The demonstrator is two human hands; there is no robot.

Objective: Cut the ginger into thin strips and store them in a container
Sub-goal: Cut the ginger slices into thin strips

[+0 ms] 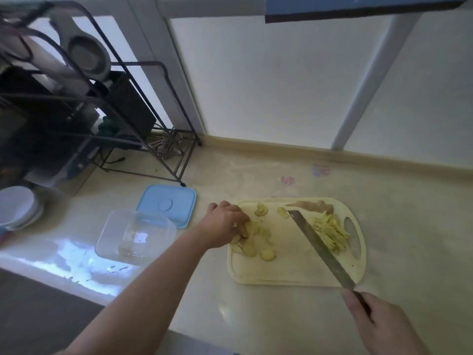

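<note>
On the cutting board [294, 275], the left hand [225, 224] pinches ginger slices [258, 242] to stack them while the right hand [378, 326] grips the knife [320, 247]; strips [330, 231] lie right, container [135, 234] left, so slicing likely comes next.

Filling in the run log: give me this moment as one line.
phase: slicing | left hand: gathering ginger slices | right hand: holding knife | strips: piled on cutting board | container: open
</note>
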